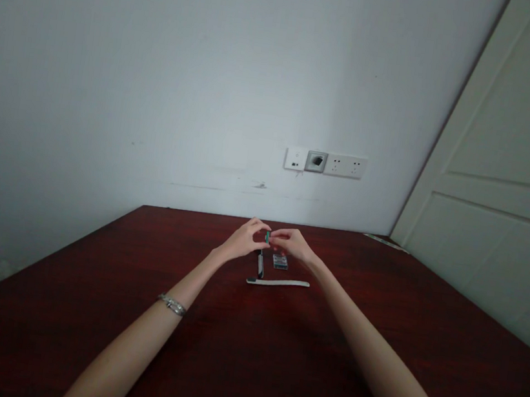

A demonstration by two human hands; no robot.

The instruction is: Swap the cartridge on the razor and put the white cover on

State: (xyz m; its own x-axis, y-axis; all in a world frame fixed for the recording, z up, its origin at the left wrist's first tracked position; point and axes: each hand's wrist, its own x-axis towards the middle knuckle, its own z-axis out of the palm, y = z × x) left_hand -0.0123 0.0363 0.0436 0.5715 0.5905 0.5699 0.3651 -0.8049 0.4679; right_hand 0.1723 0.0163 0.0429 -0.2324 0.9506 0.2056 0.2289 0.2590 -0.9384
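Note:
My left hand (243, 240) and my right hand (291, 242) meet above the far middle of a dark red table (245, 352). Both pinch a small green piece (268, 236) between their fingertips. Just below the hands lie a short dark pen-like part (261, 264) and a small flat packet (280, 261). A long white strip with a dark tip (278, 282) lies crosswise on the table in front of them. A silver bracelet (172, 304) sits on my left wrist.
A white wall rises behind the table, with a row of sockets and a switch (325, 163). A white panelled door (505, 191) stands at the right, close to the table's right edge.

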